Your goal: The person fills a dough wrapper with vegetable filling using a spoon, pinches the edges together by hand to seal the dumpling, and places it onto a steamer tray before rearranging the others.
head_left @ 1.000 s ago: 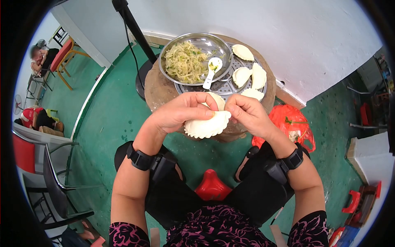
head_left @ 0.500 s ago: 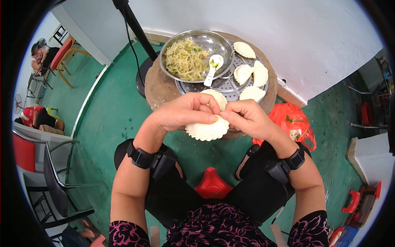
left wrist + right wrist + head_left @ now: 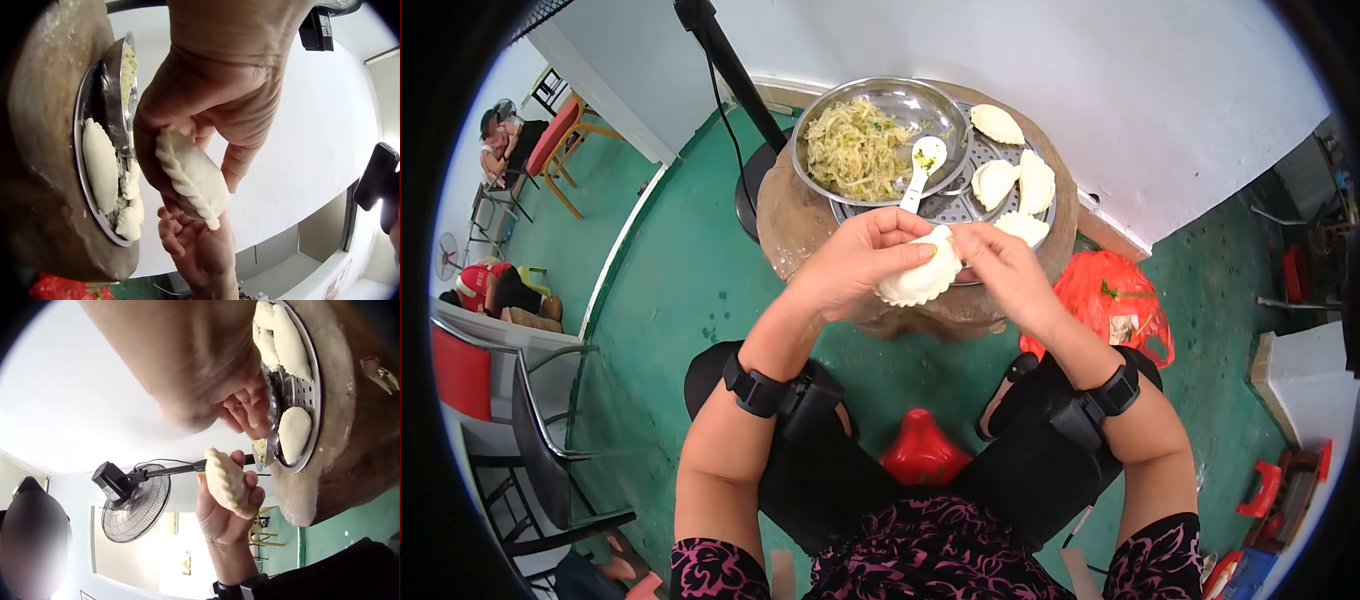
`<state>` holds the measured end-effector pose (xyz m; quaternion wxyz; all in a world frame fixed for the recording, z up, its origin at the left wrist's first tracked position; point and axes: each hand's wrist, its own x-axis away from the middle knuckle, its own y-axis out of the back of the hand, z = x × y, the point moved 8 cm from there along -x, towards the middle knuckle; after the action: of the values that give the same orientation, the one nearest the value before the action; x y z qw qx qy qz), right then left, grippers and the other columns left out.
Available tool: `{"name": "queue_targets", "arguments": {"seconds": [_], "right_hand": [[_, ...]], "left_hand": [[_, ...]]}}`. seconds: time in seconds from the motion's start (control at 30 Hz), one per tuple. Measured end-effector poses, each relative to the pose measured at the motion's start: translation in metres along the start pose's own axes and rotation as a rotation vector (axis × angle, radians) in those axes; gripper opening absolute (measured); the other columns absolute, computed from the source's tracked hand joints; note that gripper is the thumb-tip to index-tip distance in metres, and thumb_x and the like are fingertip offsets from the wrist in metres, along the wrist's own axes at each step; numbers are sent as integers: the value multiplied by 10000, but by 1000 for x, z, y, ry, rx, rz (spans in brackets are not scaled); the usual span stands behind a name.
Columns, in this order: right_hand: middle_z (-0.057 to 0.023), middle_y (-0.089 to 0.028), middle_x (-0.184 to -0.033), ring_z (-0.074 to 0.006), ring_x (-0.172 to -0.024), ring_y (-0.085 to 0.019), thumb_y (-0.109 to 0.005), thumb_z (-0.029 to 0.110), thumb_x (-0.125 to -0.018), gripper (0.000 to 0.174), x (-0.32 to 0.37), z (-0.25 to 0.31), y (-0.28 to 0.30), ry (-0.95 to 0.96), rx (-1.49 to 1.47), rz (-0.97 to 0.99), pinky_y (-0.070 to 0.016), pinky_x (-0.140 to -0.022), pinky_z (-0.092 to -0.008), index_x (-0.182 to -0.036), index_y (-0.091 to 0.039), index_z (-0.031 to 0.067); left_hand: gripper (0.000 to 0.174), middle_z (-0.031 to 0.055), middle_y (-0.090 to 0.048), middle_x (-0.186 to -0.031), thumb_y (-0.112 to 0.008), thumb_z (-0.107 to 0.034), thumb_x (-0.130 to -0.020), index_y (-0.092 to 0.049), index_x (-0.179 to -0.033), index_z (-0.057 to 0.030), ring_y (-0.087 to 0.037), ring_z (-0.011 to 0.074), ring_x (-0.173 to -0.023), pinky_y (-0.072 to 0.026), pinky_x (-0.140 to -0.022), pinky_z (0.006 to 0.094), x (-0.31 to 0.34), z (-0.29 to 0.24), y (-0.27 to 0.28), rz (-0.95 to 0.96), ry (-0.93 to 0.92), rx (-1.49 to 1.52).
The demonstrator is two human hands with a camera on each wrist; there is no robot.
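Observation:
A pale filled dumpling (image 3: pixel 922 278) with a pleated edge is held between the thumb and fingers of the left hand (image 3: pixel 850 264). The pleats run along the dumpling (image 3: pixel 194 178) in the left wrist view, tilted down toward its tip. At the dumpling's right end in the head view is the right hand (image 3: pixel 1008 280). In the right wrist view a small gap separates the right hand (image 3: pixel 245 406), its fingers loosely bent, from the dumpling (image 3: pixel 226 484). The left hand (image 3: pixel 219 524) grips it from below there.
On a round wooden stand (image 3: pixel 785 225) sit a metal bowl (image 3: pixel 800 165) of shredded filling (image 3: pixel 855 150) with a white spoon (image 3: pixel 917 180), and a perforated tray (image 3: pixel 960 208) with several dumplings. A red bag (image 3: pixel 1090 290) lies at right, a red stool (image 3: pixel 923 450) between the legs.
The left hand has raised and turned the dumpling, its right end now higher. The right hand's pinch on the edge has loosened, and it has shifted slightly up and right.

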<state>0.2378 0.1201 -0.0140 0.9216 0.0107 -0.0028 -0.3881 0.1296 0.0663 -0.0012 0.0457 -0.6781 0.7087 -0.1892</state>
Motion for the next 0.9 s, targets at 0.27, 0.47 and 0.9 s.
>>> {"name": "queue_targets", "arguments": {"seconds": [0.27,0.47,0.9], "right_hand": [[-71,-575,-932,-117,-862,-536,-574,250,-829,389,4,2,-13,-29,-42,31,-430,-764,-263,-1106,-488,-9],[-71,-528,-1055,-136,-964,-509,-654,120,-754,561,-2,9,-13,32,18,88,-427,-827,-278,-1215,-369,-24],[-140,-578,-960,-143,-869,-545,-643,253,-768,588,-9,37,-8,-98,116,172,-441,-753,-276,-1214,-376,-22]], "left_hand": [[265,85,-555,-989,-536,-145,-844,-480,-1058,1,-552,137,-898,-462,-778,282,-3,16,3,-139,-63,176],[489,134,-432,-1182,-392,-372,-899,-354,-1210,4,-431,235,-1104,-399,-891,406,2,23,-9,-160,74,378],[447,132,-505,-1105,-369,-424,-894,-410,-1140,-53,-525,281,-1007,-451,-833,477,-3,18,-24,-15,3,658]]}}
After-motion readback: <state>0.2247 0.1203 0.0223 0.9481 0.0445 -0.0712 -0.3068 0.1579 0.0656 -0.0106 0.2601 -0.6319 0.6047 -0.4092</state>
